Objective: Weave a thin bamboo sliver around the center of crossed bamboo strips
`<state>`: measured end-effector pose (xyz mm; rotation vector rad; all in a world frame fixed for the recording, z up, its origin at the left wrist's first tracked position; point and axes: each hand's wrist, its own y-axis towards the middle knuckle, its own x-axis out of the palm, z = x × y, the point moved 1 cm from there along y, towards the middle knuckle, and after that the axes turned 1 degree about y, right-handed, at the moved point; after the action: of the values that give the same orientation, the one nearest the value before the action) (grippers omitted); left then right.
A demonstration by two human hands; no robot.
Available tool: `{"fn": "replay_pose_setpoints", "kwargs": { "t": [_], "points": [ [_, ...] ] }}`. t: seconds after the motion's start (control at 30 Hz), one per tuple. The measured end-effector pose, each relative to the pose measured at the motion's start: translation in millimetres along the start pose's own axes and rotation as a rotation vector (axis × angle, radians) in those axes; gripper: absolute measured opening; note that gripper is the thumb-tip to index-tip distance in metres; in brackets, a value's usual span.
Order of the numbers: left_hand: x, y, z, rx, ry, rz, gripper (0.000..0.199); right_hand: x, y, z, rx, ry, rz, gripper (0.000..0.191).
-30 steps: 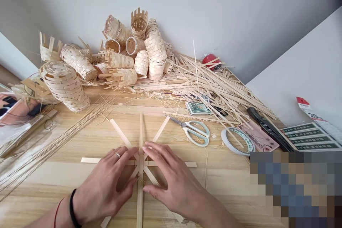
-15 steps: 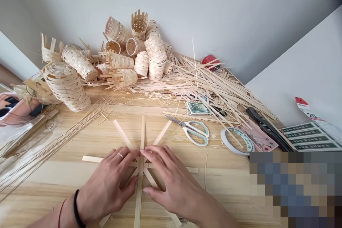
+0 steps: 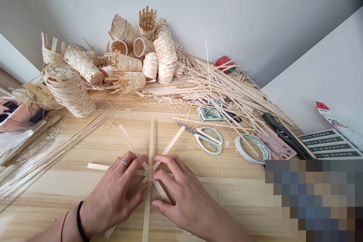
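Note:
Several flat pale wood strips cross in a star on the table, with a long upright strip (image 3: 151,140) on top through the middle. A fine strand curves around the crossing. My left hand (image 3: 119,189) arches over the strips on the left, its fingertips and thumb at the crossing, thumb and forefinger apart. On the right my right hand (image 3: 184,193) is bent over the strips, thumb and fingers spread, fingertips close to the crossing. Both palms hide parts of the diagonal and sideways strips.
Woven baskets (image 3: 127,62) are piled against the wall. Loose strips (image 3: 235,87) lie heaped right of them, thin strands (image 3: 70,143) at left. Scissors (image 3: 208,140), a tape roll (image 3: 252,149), a green box (image 3: 210,113) and a black-handled knife (image 3: 283,134) lie beyond my right hand.
My forefingers have drawn apart from the middle strip, where their tips nearly met. The right fingers have curled back a little to the right. The star of strips remains on the table.

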<state>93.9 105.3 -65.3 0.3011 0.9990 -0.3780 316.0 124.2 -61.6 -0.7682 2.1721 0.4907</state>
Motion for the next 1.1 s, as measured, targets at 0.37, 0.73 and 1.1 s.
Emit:
{"fn": "replay_pose_setpoints", "kwargs": {
  "t": [0.37, 0.73, 1.1],
  "points": [
    [-6.4, 0, 9, 0.121, -0.071, -0.024, 0.027, 12, 1, -5, -0.065, -0.051, 0.098, 0.017],
    [-0.8, 5, 7, 0.150, -0.084, -0.071, 0.017, 16, 3, -4, -0.075, 0.003, 0.161, 0.020],
    [9.6, 4, 5, 0.157, 0.068, 0.007, 0.017, 26, 4, -3, -0.076, -0.050, 0.124, 0.019]
  ]
}}
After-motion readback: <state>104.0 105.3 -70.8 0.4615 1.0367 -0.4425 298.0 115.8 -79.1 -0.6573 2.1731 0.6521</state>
